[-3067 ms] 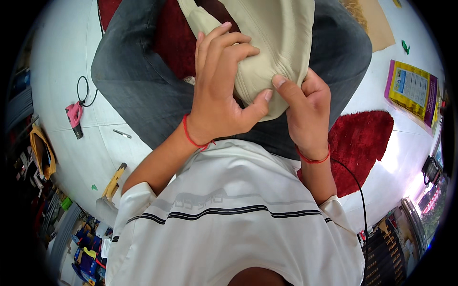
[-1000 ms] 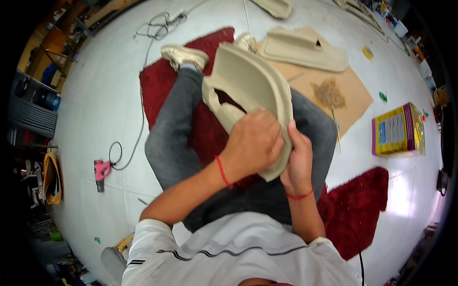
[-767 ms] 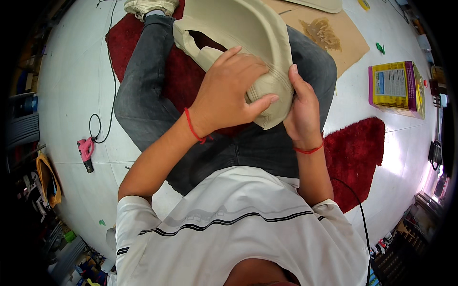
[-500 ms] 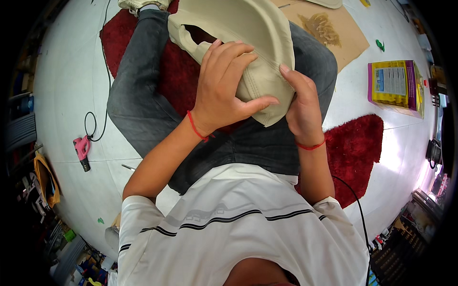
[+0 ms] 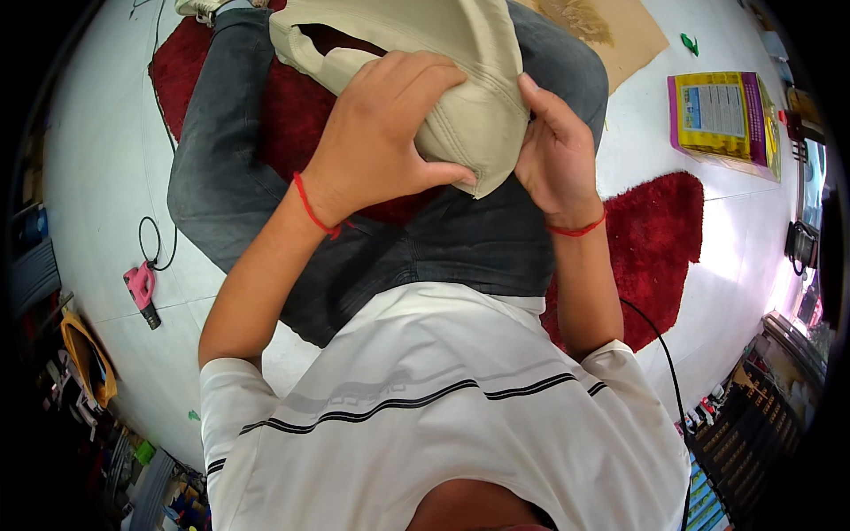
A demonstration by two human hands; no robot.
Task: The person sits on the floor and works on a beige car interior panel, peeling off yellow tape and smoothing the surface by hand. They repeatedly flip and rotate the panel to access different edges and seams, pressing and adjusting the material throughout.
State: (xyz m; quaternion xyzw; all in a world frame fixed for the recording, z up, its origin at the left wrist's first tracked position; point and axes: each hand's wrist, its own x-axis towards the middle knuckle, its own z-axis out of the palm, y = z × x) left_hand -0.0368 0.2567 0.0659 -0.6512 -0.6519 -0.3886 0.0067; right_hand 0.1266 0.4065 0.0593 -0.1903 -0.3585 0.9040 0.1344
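Note:
A beige stitched cover (image 5: 469,119) rests over my lap, with a double seam running down to its pointed near corner. At its far left is a long slit-like opening, and its top runs out of view. My left hand (image 5: 381,133) is closed on the left side, the fingers bent over the material and the thumb pressed near the corner. On the right edge, my right hand (image 5: 558,159) grips the cover with the thumb on top; its other fingers are partly hidden behind the material.
Red shaggy mats (image 5: 651,257) lie under and beside my legs. A pink heat gun (image 5: 142,288) with a black cord is on the floor at left. A yellow and purple box (image 5: 717,115) stands at right, near a stained brown board (image 5: 611,35).
My left thumb has moved down toward the cover's near corner and the left fingers have bent more. My right hand keeps its hold. The whole view has shifted slightly.

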